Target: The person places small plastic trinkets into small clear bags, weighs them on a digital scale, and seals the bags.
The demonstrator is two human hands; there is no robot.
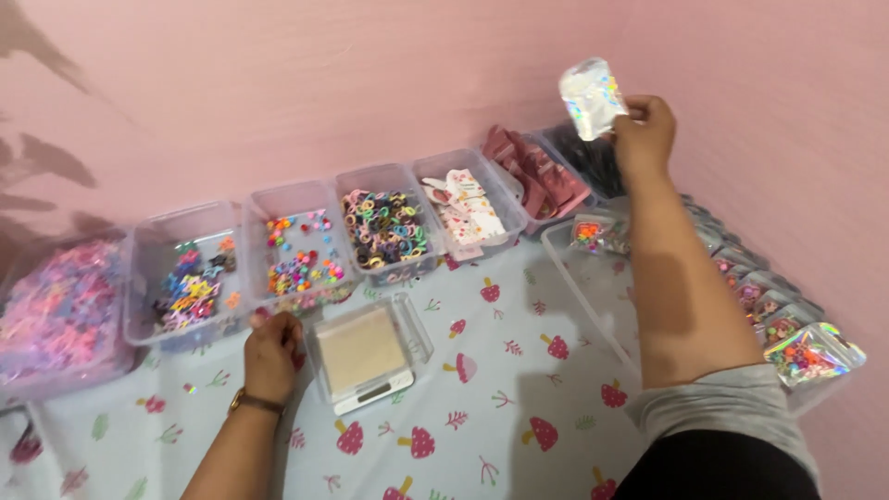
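My right hand point(644, 130) is raised near the pink wall and pinches a small shiny holographic pouch point(590, 96) by its edge. My left hand point(271, 350), with a bracelet at the wrist, rests with curled fingers on the patterned cloth beside a small digital scale point(361, 356) that has a clear tray on top. Just beyond the left hand stands a clear bin of small colourful hair clips point(301, 264).
A row of clear bins lines the wall: pastel bands point(60, 306), mixed clips point(190, 287), hair ties point(384, 227), printed cards point(463, 208), pink packets point(537, 171), dark items point(588, 157). Filled shiny pouches point(810, 352) lie in a line at right, beside a clear lid point(579, 278).
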